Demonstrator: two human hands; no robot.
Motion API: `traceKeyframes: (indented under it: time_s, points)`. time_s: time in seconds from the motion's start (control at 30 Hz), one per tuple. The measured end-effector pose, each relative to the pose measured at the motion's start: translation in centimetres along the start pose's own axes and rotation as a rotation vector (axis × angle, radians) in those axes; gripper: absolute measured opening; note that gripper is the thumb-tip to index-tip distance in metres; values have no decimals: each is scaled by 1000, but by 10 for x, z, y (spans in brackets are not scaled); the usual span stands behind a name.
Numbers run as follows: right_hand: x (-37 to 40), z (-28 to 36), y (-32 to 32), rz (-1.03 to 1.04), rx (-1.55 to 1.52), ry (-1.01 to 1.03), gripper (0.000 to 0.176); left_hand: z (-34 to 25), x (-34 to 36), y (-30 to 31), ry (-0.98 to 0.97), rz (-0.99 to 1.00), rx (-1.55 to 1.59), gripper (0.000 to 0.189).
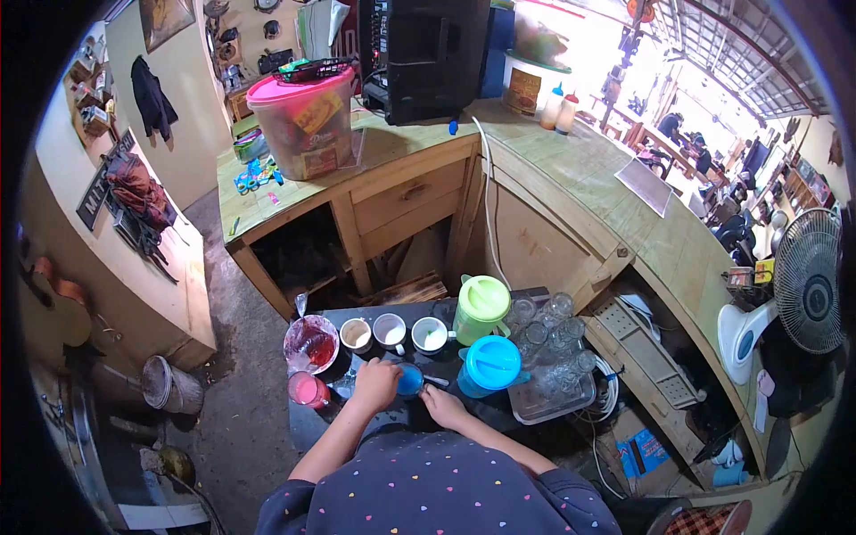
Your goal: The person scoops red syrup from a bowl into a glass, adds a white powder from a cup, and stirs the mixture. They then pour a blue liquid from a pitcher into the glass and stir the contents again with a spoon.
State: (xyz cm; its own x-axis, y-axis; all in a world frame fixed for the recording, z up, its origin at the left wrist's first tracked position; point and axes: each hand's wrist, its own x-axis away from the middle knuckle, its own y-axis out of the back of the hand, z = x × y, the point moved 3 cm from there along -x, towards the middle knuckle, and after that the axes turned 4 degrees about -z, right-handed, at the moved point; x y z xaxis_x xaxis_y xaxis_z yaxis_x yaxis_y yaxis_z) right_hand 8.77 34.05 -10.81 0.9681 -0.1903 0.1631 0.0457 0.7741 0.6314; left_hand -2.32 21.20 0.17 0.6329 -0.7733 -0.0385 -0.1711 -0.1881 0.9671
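A glass mug of blue liquid [410,380] stands on the dark tabletop, between my two hands. My right hand [443,407] has its fingers closed at the mug's right side, where a handle seems to be. My left hand [378,385] is closed over the mug's left side; what its fingers hold is hidden. A spoon [436,381] lies just beyond my right fingers. A glass mug of pink liquid [308,390] stands to the left, near a bowl of red contents [312,345] with a spoon handle sticking up.
Behind my hands are a cup with brown powder [356,334] and two white-filled cups [390,331] [430,334]. A green-lidded pitcher [482,308] and a blue-lidded pitcher [489,365] stand to the right. Several glass mugs [563,343] crowd a clear tray [557,403]. A wooden counter [535,165] curves around.
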Motion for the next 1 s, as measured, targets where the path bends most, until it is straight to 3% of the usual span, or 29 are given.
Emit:
traceKeyframes:
  time_s: [0.1, 0.2, 0.3, 0.4, 0.5, 0.6, 0.7, 0.8, 0.9, 1.0]
  points:
    - [-1, -5, -5, -16, -19, 19, 26, 8, 3, -25, -8, 165, 122, 21]
    - [-2, -11, -9, -10, 24, -2, 27, 1, -1, -8, 8, 28, 295, 23]
    - [-1, -7, -6, -5, 28, -11, 28, 2, -1, 2, 13, -109, 237, 24]
    - [0, -8, -7, 0, 17, -16, 29, 14, 6, -28, 122, 141, 175, 21]
    - [0, -7, -6, -20, 13, -5, 30, 10, 5, -10, 59, -97, 488, 20]
    - [0, -4, -4, -10, -9, 6, 31, 8, 8, 2, 53, -137, 290, 20]
    - [1, -5, -5, -1, -13, 2, 29, 19, 12, -28, 57, 47, 280, 19]
    - [-2, -8, -7, -15, 12, -3, 27, 9, 8, -15, 41, -15, 403, 20]
    - [-2, -11, -10, -21, 18, 5, 26, 2, 6, -1, -2, -165, 229, 19]
    - [-1, -12, -10, -17, 5, 12, 26, -1, 10, -14, 73, 54, 86, 20]
